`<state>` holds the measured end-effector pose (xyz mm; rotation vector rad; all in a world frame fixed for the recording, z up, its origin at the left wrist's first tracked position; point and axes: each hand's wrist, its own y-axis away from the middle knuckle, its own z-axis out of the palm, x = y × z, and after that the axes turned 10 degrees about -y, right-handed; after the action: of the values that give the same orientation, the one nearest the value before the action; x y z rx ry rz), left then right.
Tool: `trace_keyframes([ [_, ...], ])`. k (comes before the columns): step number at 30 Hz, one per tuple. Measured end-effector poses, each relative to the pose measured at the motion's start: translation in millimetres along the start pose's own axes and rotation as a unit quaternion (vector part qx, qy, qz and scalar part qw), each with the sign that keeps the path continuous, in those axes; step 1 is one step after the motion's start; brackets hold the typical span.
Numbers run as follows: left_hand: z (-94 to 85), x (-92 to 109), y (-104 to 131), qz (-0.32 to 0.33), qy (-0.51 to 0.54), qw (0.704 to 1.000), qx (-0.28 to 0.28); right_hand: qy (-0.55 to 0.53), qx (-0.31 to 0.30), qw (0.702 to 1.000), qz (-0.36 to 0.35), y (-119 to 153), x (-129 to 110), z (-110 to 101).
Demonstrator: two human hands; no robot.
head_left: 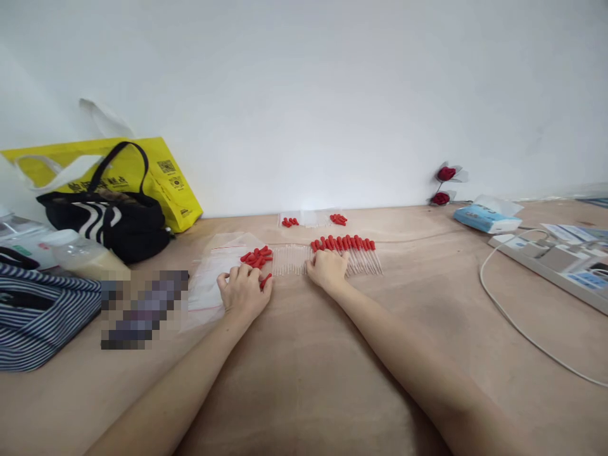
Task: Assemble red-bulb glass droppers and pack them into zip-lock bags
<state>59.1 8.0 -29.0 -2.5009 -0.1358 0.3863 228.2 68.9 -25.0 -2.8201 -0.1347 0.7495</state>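
Glass droppers with red rubber bulbs (349, 242) lie side by side, bulbs toward the wall. Left of them is a row of bare glass tubes (291, 259). My right hand (327, 269) rests where the two rows meet, its fingers curled down; what they hold, if anything, is hidden. Beside the pile of loose red bulbs (259, 255), my left hand (244, 291) lies on the table with its fingers apart and bent. One red bulb (266, 282) sits by its thumb. Clear plastic bags (209, 272) lie under and left of that hand.
Near the wall lies a clear bag (313, 218) with red bulbs. Yellow bag (178, 190), black bag (128, 221), bottle (85, 256) and striped cloth (52, 323) stand left. Tissue pack (487, 217), artificial roses (441, 198), power strip (536, 263) and white cable (513, 323) are right.
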Motion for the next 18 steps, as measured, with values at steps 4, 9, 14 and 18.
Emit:
trace_keyframes([
  [4,-5.1,3.1,0.8,0.010,0.023,0.999,0.024,0.008,-0.015,1.000,0.025,-5.0,-5.0,0.8],
  [9,-16.7,14.7,9.8,0.078,0.107,0.991,0.022,0.011,-0.032,0.999,0.034,-8.6,-11.6,2.3],
  [14,-26.7,26.1,20.3,0.140,0.195,0.971,-0.011,0.005,-0.021,1.000,-0.023,5.6,-3.9,-13.6],
  [18,-31.7,31.7,23.7,0.159,0.253,0.954,-0.015,-0.028,-0.028,0.983,-0.179,33.7,36.8,-30.0],
])
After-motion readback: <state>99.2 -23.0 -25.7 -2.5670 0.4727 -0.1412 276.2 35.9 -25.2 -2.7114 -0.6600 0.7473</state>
